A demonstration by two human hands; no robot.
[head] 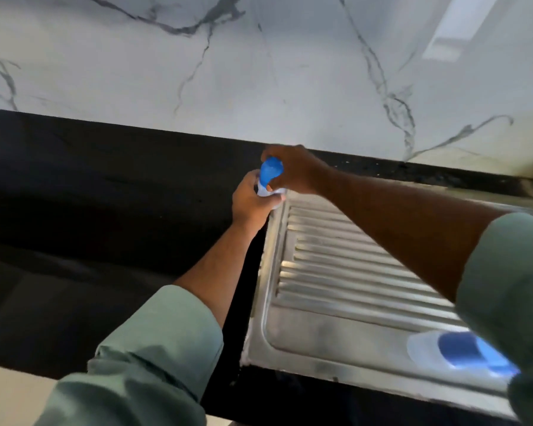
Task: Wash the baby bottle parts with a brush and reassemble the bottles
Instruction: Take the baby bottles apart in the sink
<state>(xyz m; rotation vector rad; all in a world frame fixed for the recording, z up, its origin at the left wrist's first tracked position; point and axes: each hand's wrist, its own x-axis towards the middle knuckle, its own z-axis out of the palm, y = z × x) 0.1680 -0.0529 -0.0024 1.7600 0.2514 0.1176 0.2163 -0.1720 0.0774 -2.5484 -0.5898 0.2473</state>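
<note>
Two hands: left hand (pixel 249 200) wraps the clear body of a baby bottle (pixel 268 182); right hand (pixel 293 170) grips its blue cap, fingers curled, at the far left corner of the drainboard (pixel 345 265).
Second bottle: lies on its side (pixel 456 353), near right.
Risk: wet plastic may slip while twisting; cap may cross-thread.
Risk: lying bottle could roll off the worktop (pixel 105 210).

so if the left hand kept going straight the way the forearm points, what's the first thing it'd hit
Probably the marble wall. The left hand, gripping the baby bottle together with the right hand, points up and away across the black countertop, and nothing else shows in that line. Depth is hard to judge here.
</note>
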